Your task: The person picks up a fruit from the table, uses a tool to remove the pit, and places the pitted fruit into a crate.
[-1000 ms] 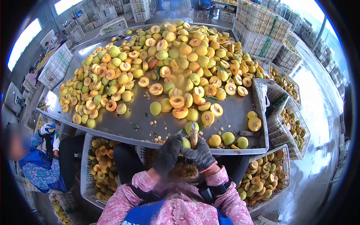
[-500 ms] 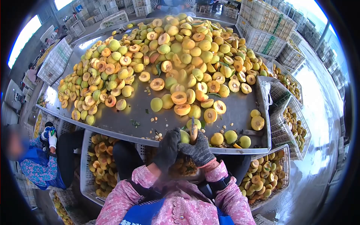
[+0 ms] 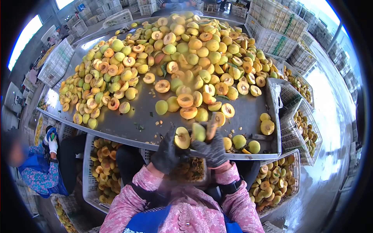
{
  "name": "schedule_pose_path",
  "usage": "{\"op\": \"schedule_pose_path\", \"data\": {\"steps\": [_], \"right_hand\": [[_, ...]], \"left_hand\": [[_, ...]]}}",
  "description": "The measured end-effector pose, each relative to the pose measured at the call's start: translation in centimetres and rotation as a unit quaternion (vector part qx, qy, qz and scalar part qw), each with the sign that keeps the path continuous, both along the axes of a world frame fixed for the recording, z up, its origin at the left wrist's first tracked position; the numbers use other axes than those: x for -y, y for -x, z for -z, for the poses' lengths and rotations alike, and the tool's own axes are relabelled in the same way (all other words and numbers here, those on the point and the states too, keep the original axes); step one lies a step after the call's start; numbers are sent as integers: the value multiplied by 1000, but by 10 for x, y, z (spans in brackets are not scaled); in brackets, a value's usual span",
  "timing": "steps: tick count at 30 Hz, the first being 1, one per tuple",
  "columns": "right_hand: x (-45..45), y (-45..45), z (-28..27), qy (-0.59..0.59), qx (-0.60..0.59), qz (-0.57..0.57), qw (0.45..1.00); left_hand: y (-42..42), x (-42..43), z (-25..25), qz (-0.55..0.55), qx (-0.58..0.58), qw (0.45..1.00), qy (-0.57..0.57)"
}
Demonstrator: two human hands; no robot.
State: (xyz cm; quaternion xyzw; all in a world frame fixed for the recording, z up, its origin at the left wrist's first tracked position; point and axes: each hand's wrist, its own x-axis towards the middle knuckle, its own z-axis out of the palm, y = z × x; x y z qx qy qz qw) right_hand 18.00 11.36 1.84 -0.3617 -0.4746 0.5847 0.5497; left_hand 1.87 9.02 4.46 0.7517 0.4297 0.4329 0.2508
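Sheet-metal desk (image 3: 244, 120) under a large fruit pile (image 3: 194, 60), in a wide work hall with stacked crates (image 3: 272, 33) beyond its far right corner. Left hand (image 3: 168, 150), dark-gloved: fingers curled round a cut half (image 3: 182, 138). Cut face is turned up toward the camera: flesh pale yellow, darker mark at the centre, rim of skin thin and greenish. Right hand (image 3: 213, 150), grey-gloved: closed on a slim brownish tool (image 3: 211, 129), with a green piece (image 3: 199, 132) held beside it on the side toward the left hand. Both are motion-blurred; the piece shows mostly smooth skin, its cut face cannot be made out. Gap between the two held pieces is narrow. Edges: near rim (image 3: 248, 156) of the desk passes under the hands; right rim (image 3: 276, 124) stands well to the right of the right hand. Open room: bare metal to the left of and ahead of the left hand, with small tan bits and leaf scraps only; ahead of the right hand, loose halves lie near. Three whole fruits (image 3: 239, 141) sit just right of the right hand, limiting sideways room there. Below the near rim, filled crates stand to either side: left crate (image 3: 86, 171), right crate (image 3: 297, 171).
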Motion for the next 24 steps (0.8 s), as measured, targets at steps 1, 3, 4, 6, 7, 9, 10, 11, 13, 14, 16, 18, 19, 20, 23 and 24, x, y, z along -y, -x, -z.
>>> {"op": "schedule_pose_path", "data": {"steps": [1,3,4,6,7,9,10,11,13,14,16,18,19,20,23,24], "right_hand": [[-3,-11,2,12,26,28,999],[-11,-35,9,14,-4,85,996],[-13,-50,7,8,133,108,985],[-15,-74,6,-11,338,146,930],[-15,-83,10,-25,407,163,898],[-11,-88,17,20,417,174,892],[-8,-89,21,81,357,166,916],[-5,-83,11,141,293,157,932],[17,-67,11,116,144,67,980],[32,-52,-9,124,125,33,984],[55,-36,-23,154,121,-91,976],[63,-22,-13,-36,249,-122,960],[65,-17,-10,-131,308,-134,933],[66,-15,-11,-137,323,-156,923],[70,-10,-13,-166,360,-181,900],[72,-8,-14,-183,366,-164,897]], "left_hand": [[1,0,0,18,127,987,92],[5,-1,7,54,368,889,266],[13,-2,28,49,429,842,324],[21,1,43,64,543,740,392],[20,4,33,97,597,678,417],[16,6,3,155,686,528,476],[15,7,-7,183,720,439,505],[12,8,-4,168,625,607,462],[5,9,3,128,481,774,391],[2,10,5,110,457,796,381],[2,12,5,83,621,617,477],[4,19,13,78,484,785,378],[5,22,22,65,443,823,350],[7,25,31,49,402,856,321],[10,30,48,0,346,893,287],[10,33,47,3,293,922,251]]}}
